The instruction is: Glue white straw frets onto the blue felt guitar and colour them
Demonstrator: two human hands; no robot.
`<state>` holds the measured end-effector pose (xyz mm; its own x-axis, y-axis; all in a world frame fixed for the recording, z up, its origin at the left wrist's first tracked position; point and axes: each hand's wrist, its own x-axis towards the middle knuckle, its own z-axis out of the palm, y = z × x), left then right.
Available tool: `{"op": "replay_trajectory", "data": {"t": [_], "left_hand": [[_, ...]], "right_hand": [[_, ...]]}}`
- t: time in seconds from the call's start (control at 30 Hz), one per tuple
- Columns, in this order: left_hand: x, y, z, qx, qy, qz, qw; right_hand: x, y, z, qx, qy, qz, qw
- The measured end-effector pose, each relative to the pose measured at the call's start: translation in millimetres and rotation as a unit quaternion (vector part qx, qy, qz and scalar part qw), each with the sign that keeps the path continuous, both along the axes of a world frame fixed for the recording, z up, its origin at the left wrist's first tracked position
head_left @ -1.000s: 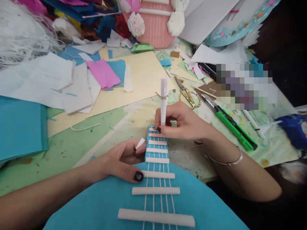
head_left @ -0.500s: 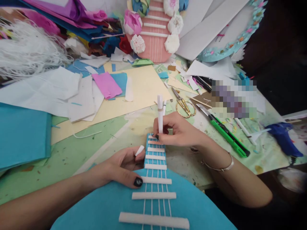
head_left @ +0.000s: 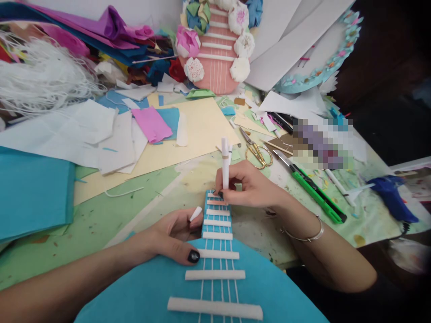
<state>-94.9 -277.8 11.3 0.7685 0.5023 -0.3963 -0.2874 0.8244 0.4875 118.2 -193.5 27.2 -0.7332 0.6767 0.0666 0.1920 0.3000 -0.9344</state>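
A blue paper guitar [head_left: 151, 289] with white string lines and several white crossbars lies across the bottom middle, its narrow neck pointing away from me. My right hand [head_left: 247, 185] pinches a white marker [head_left: 225, 163] upright, its tip down at the far end of the neck and hidden by my fingers. The second crossbar [head_left: 217, 202] from that end is peach-coloured; the others look white. My left hand [head_left: 171, 235] steadies the guitar from the left, thumb on top by a crossbar. A white marker cap [head_left: 195, 214] sticks out between its fingers.
Gold-handled scissors [head_left: 257, 154], a green utility knife [head_left: 316, 193] with its blade out and a blue glue gun [head_left: 389, 197] lie on the right. Paper sheets [head_left: 117, 141] and white string [head_left: 43, 74] cover the left. A pink flower-trimmed guitar [head_left: 218, 67] stands behind.
The whole view has shifted slightly. My right hand stays at the end of the neck with the marker, and the left grip looks the same.
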Motion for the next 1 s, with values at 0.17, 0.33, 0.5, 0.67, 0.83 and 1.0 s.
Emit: {"op": "replay_trajectory", "data": {"t": [0.17,0.33,0.5,0.67,0.83,1.0], "left_hand": [[-0.9,0.6,-2.2,0.01,-0.001,-0.01,1.0],[-1.3,0.4,-1.2,0.006,0.002,-0.002,1.0],[-0.9,0.6,2.2,0.002,0.014,-0.006,1.0],[-0.6,0.3,1.6,0.001,0.004,0.001,1.0],[-0.5,0.5,0.6,0.006,0.008,-0.001,1.0],[-0.5,0.7,-1.3,0.016,0.007,-0.002,1.0]], "right_hand": [[0.7,0.0,0.2,-0.003,0.003,0.013,1.0],[-0.5,-0.8,0.9,0.017,0.012,0.017,1.0],[-0.4,-1.9,0.0,0.046,0.001,0.028,0.999],[0.2,-1.8,1.9,0.049,0.007,0.028,0.998],[-0.4,-1.6,2.4,0.055,0.007,0.033,0.998],[0.0,-1.3,0.5,0.039,0.012,0.015,0.999]]}}
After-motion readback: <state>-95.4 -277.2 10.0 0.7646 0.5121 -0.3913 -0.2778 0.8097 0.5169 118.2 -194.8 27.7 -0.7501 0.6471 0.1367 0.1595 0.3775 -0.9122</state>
